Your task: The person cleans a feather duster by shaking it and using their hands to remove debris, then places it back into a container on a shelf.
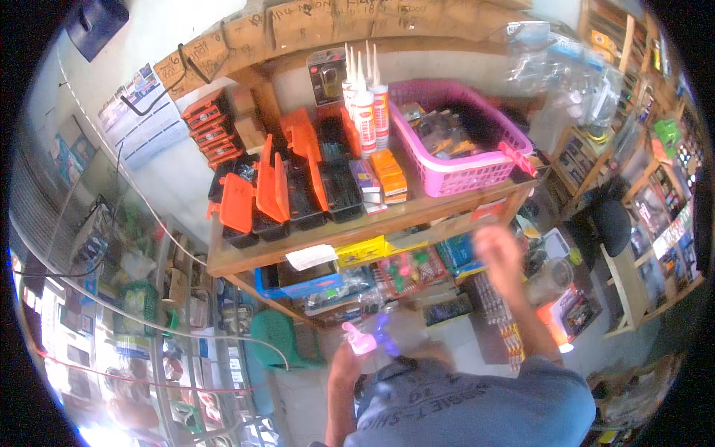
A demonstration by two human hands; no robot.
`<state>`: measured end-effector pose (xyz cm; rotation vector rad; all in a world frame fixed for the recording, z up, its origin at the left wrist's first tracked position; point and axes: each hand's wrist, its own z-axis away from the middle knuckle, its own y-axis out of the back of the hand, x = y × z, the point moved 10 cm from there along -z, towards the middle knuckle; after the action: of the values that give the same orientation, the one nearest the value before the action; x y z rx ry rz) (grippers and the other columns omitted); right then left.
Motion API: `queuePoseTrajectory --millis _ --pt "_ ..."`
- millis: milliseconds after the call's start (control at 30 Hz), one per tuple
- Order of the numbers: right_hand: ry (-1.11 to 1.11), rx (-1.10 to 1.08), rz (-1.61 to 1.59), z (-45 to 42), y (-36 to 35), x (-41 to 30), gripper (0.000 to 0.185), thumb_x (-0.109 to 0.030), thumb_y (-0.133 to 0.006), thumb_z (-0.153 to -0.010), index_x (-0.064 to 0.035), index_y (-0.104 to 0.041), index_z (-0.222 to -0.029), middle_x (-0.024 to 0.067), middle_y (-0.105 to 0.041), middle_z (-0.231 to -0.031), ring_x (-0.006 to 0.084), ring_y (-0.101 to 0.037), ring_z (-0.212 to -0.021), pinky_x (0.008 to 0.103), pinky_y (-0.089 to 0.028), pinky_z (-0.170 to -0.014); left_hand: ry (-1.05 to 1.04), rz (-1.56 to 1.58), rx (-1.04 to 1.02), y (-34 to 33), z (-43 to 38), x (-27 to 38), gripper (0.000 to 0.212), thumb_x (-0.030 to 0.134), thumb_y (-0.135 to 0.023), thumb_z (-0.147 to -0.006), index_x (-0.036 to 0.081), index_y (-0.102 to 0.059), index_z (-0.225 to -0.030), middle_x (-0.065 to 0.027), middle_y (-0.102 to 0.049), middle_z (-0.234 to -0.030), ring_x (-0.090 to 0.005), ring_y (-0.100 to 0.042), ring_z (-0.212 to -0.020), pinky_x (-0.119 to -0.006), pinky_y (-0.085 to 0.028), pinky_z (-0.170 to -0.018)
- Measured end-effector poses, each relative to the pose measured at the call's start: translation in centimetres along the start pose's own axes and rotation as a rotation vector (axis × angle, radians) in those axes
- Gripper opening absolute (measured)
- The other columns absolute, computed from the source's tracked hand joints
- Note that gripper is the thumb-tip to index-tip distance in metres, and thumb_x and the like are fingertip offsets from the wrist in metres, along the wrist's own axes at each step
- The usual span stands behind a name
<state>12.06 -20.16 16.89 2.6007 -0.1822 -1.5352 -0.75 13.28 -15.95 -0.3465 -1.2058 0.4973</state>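
My left hand (347, 360), low in front of my body, grips a small pink plastic item (360, 339). A purple plastic item (385, 334) shows right beside it, and what both are exactly is not clear. My right hand (498, 254) is raised off the front right of a wooden shelf unit (357, 237). It is blurred, and I cannot tell whether its fingers hold anything. On the shelf top, nearest that hand, stands a pink plastic basket (469, 176) with packaged goods inside.
Black organizer boxes with orange lids (236, 202), sealant tubes (366, 120) and small orange cartons (388, 173) crowd the shelf top. Below are a blue tray (310, 286) and a red basket (410, 274). A green plastic stool (279, 338) stands left; a cable (218, 337) crosses there.
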Motion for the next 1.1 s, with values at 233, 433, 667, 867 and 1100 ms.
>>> queuePoseTrajectory --millis 233,433,667,867,1100 --pt "-0.541 -0.851 -0.114 16.4 -16.7 9.6 0.052 -0.033 -0.06 -0.091 -0.0052 -0.04 -0.13 0.0059 -0.056 -0.106 0.0132 -0.056 -0.088 0.0276 -0.049 -0.071 -0.253 -0.682 -0.265 -8.3 -0.2 3.1 0.027 0.031 -0.049 -0.093 0.006 -0.056 -0.101 -0.0032 -0.058 -0.082 -0.0152 -0.053 -0.069 -0.032 -0.044 -0.063" --pt "-0.923 -0.611 -0.446 17.6 -17.0 12.7 0.036 -0.019 -0.058 -0.092 -0.0078 -0.049 -0.124 -0.0008 -0.057 -0.094 0.0074 -0.051 -0.071 0.0217 -0.041 -0.059 0.136 -0.176 -0.075 -9.3 -0.3 2.0 0.04 0.041 -0.041 -0.097 0.004 -0.056 -0.103 -0.0009 -0.056 -0.081 -0.0143 -0.051 -0.07 -0.03 -0.042 -0.066" --pt "-1.192 -0.612 -0.698 17.9 -18.4 13.1 0.03 -0.023 -0.058 -0.091 -0.0065 -0.051 -0.115 0.002 -0.055 -0.088 0.0117 -0.049 -0.062 0.0243 -0.039 -0.055 -0.199 -0.53 0.254 -6.0 0.4 4.7 0.035 0.03 -0.041 -0.098 0.001 -0.062 -0.095 -0.0107 -0.059 -0.076 -0.0168 -0.055 -0.069 -0.037 -0.045 -0.062" --pt "-1.507 -0.553 -1.012 22.3 -22.0 11.6 0.032 -0.034 -0.052 -0.094 -0.006 -0.05 -0.11 0.0061 -0.057 -0.082 0.0131 -0.044 -0.058 0.0283 -0.039 -0.054 -0.789 -1.117 0.506 -9.0 4.3 14.4 0.029 0.023 -0.049 -0.094 0.001 -0.064 -0.082 -0.0206 -0.06 -0.067 -0.0373 -0.058 -0.061 -0.044 -0.045 -0.058" --pt "-0.493 -0.807 0.137 14.7 -19.0 9.9 0.047 -0.041 -0.058 -0.089 -0.0055 -0.05 -0.119 0.0139 -0.062 -0.102 0.0255 -0.061 -0.087 0.0361 -0.049 -0.079 -0.156 -0.316 0.345 -2.8 1.7 8.7 0.029 0.029 -0.043 -0.097 0.008 -0.064 -0.101 -0.0036 -0.062 -0.078 -0.0156 -0.059 -0.069 -0.031 -0.047 -0.061"
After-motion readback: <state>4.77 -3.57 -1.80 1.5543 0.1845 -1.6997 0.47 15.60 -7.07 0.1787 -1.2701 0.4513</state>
